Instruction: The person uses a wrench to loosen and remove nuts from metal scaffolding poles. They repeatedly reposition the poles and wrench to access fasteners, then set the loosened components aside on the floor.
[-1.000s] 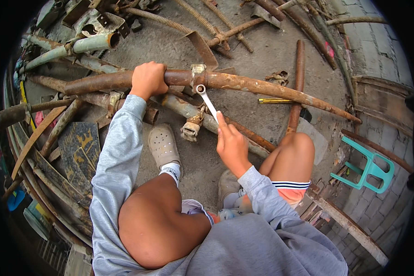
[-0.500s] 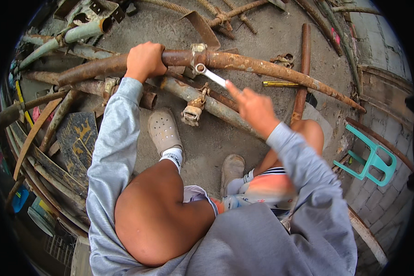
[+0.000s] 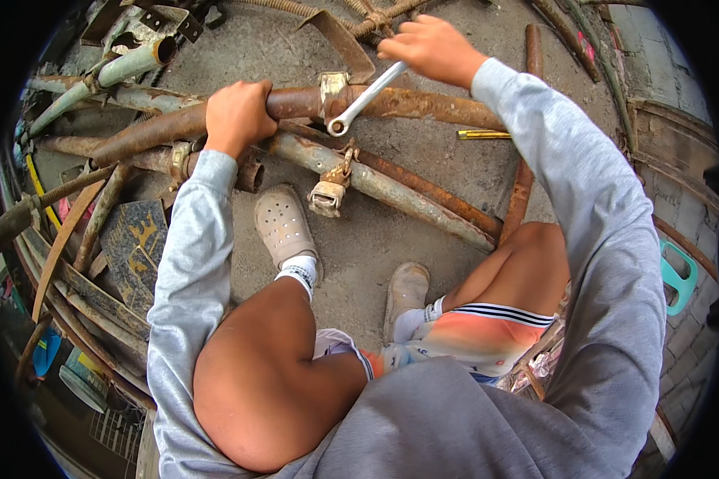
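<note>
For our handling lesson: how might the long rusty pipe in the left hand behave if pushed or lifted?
The rusty pipe is probably stiff and heavy, being long and apparently metal. Its round sides could let it roll, though the clamp around it might check that. Its rusted surface likely isn't slippery.

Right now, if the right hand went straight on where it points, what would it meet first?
Probably the crossed rusty rods, next beyond the right hand in this view. They seem to lie on the ground, so depth is unclear: the hand might pass above them.
</note>
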A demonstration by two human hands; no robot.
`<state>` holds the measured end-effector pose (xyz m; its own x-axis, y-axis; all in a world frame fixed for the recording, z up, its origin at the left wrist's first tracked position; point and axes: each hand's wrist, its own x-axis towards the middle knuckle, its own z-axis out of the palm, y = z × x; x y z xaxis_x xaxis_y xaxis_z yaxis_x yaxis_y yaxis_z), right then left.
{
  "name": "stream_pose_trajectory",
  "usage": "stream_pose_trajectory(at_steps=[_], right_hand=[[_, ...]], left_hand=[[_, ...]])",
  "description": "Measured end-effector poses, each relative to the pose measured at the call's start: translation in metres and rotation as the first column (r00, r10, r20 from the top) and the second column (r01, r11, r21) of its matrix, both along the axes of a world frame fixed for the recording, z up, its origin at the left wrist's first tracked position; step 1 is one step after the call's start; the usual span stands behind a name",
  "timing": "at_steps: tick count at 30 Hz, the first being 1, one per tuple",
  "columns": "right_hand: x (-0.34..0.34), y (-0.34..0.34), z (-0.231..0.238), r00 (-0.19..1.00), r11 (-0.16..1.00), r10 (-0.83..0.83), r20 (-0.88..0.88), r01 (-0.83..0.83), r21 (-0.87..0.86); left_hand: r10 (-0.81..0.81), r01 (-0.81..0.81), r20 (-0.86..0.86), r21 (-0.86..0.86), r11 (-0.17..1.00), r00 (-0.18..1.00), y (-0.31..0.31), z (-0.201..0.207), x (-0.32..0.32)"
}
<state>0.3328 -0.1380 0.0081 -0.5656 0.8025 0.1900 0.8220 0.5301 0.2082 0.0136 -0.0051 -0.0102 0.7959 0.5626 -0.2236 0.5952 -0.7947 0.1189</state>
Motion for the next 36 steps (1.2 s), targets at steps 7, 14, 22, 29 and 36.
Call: stream_pose_trajectory(at_steps=[7,14,22,29,36], right_hand=[[0.023,-0.046,0.083,0.886,0.873,-0.456,-0.082,0.427,-0.235],[-0.185,-0.179,0.046,0.382,0.456,-0.888,-0.255,0.67,-0.586],[-0.229,-0.178,0.035,0.29,0.472,-0.878,-0.38,0.649,-0.597],[-0.25,-0.161,0.04,0.324,0.341,-0.932,-0.161,0.641,-0.688],[-0.242,-0.169,0.035,0.361,0.35,-0.922,-0.139,0.625,-0.698]], left_hand=[[-0.02,0.02,0.033,-0.003,1.0,0.999,0.001,-0.004,0.005],[-0.011,0.012,0.042,-0.009,1.0,0.999,0.006,-0.001,0.001],[-0.036,0.035,0.064,0.016,0.999,0.997,0.007,0.001,0.002],[-0.05,0.051,0.022,-0.026,0.998,0.998,0.011,-0.002,0.004],[-0.054,0.054,0.03,-0.019,0.998,0.998,0.012,-0.006,0.003]])
